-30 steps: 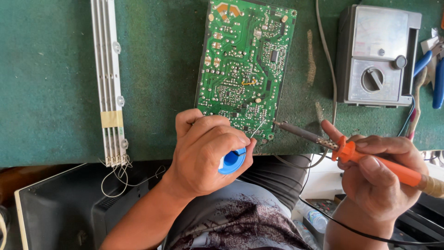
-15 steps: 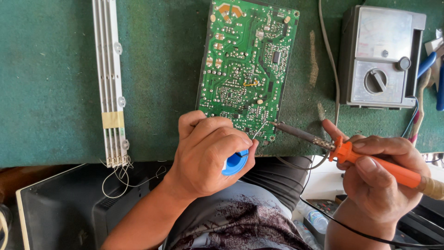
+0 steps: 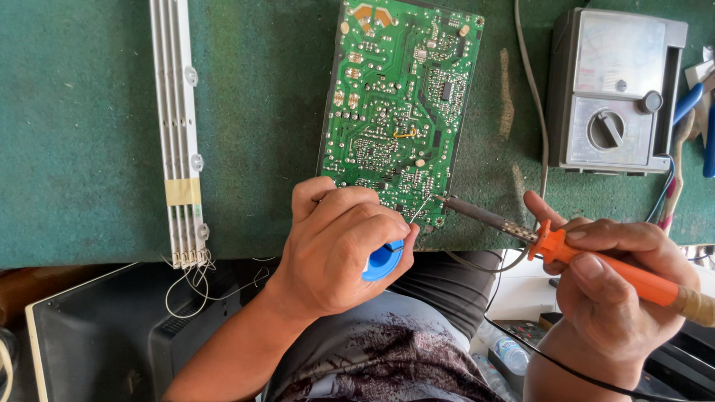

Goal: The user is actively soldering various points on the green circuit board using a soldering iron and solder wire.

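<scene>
1. A workbench [image 3: 89, 149] covered in worn dark green felt is filling most of the view.
2. Pale scuffs are showing on the covering right of centre.
3. Even, soft light is falling across the surface.
4. A dark, pale-edged cabinet [image 3: 82, 335] is sitting below the front edge, at lower left.

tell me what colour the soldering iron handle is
Orange, seen in the head view: the soldering iron handle sits in the right hand.

Both forearms bare, no sleeves; grey shirt [image 3: 387, 357] w/ dark maroon print; dark trousers [image 3: 447, 283].
</scene>
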